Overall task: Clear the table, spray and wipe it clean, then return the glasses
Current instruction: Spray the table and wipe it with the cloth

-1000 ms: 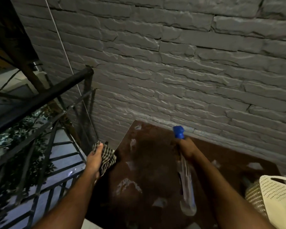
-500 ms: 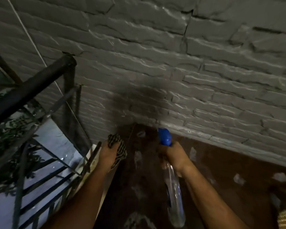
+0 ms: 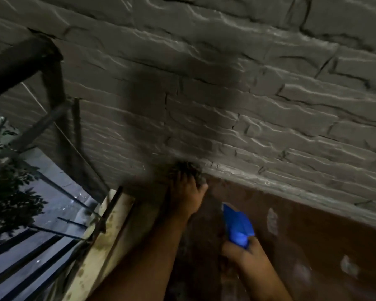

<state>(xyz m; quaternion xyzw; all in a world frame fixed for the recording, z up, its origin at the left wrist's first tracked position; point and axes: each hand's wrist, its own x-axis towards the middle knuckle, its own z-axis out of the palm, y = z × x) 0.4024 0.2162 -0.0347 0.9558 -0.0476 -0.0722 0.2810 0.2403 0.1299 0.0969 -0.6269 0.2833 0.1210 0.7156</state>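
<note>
The dark brown table (image 3: 326, 240) with pale worn patches runs along the foot of the brick wall. My left hand (image 3: 186, 196) presses a checked cloth (image 3: 188, 168) onto the table's far left corner, right against the wall; the cloth is blurred and mostly under my fingers. My right hand (image 3: 245, 257) grips a spray bottle by its neck, its blue nozzle head (image 3: 237, 227) pointing up and away over the table. The bottle's clear body is hidden below my hand. No glasses are in view.
A grey brick wall (image 3: 226, 83) fills the view behind the table. A black metal railing (image 3: 22, 61) and bars stand at the left, with foliage (image 3: 7, 192) beyond. A pale ledge (image 3: 109, 231) borders the table's left edge.
My left hand has slid the cloth from the table's left edge forward into the far corner by the wall. The right hand with the bottle has drawn back and lower. My head has moved closer.
</note>
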